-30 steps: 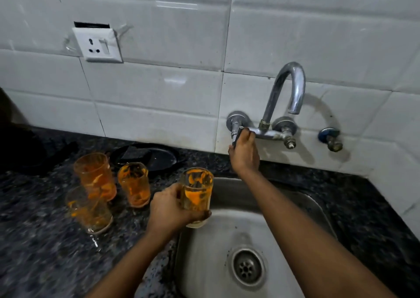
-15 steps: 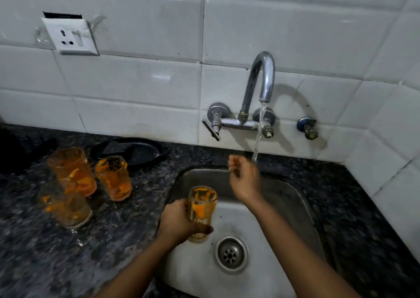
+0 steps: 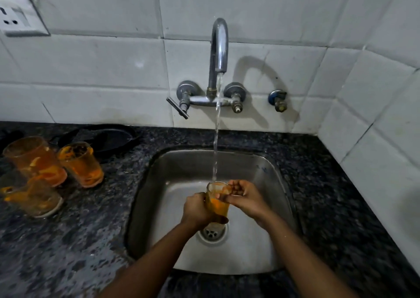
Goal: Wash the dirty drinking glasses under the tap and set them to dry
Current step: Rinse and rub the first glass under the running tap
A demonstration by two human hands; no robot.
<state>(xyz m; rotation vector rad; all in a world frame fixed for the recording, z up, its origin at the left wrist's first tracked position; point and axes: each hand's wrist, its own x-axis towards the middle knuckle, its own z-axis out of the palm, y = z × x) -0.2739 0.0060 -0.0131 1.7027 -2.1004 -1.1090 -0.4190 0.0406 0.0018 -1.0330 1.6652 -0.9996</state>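
A drinking glass [image 3: 217, 203] smeared with orange residue stands upright over the steel sink [image 3: 179, 170], directly under the water running from the tap [image 3: 219, 47]. My left hand [image 3: 197, 209] is wrapped around its left side. My right hand [image 3: 245, 196] touches the rim and the right side, fingers curled at the top of the glass. Three more orange-stained glasses sit on the dark counter at the left: a tall one [image 3: 34, 159], a smaller one [image 3: 80, 163] and a low one [image 3: 31, 197] in front.
A black pan or lid [image 3: 106, 138] lies on the granite counter [image 3: 79, 229] behind the glasses. The tap lever [image 3: 177, 107] sticks out to the left; a small valve [image 3: 277, 101] sits on the tiled wall at the right. A wall socket [image 3: 18, 15] is at the top left.
The glass has moved right and into the water stream. My right hand came down from beside the stream and now touches the glass rim. The camera view shifted right.
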